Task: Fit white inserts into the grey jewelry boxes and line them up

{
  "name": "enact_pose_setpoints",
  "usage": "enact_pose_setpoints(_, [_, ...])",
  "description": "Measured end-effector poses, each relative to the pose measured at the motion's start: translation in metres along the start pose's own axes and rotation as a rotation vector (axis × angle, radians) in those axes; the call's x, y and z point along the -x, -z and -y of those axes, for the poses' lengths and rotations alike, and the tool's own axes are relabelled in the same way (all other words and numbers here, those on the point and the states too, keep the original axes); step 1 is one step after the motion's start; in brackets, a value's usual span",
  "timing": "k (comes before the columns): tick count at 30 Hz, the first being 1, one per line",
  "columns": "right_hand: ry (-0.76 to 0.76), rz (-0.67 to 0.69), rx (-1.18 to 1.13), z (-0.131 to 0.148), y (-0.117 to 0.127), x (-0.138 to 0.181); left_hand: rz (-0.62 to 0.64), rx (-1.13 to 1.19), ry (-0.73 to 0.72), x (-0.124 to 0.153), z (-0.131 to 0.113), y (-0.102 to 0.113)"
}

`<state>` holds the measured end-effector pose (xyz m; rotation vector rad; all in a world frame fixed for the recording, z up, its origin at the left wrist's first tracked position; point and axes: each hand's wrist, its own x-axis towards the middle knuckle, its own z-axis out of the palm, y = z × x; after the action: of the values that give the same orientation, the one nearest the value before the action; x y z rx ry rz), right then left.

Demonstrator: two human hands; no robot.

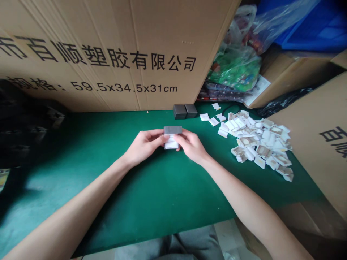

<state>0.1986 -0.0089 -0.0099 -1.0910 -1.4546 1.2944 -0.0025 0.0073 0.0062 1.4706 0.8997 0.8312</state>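
Observation:
A small dark grey box [172, 130] with its lid raised is held above the green table, and a white insert [171, 144] shows inside it. My left hand [146, 144] grips the box from the left, its thumb on the white insert. From the other side my right hand [192, 145] closes round the box, with its thumb also on the insert. The fingers behind the box are partly hidden. Just beyond my hands stand two dark boxes [185, 111], side by side and shut.
Many folded white card inserts [260, 139] lie in a loose pile on the right of the green table [162, 202]. A big printed carton [114, 32] walls off the back. Dark objects [24, 122] crowd the left, and another carton [320, 126] flanks the right. Plastic bags [235, 65] sit behind.

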Motion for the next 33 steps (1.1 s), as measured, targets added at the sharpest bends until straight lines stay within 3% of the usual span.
enact_pose_setpoints(23, [0.017, 0.016, 0.001, 0.000, 0.002, 0.001, 0.007, -0.090, -0.025, 0.000, 0.002, 0.001])
enact_pose_setpoints(33, [0.014, -0.043, -0.032, -0.008, 0.001, -0.003, -0.021, -0.002, 0.012, 0.000, -0.004, -0.003])
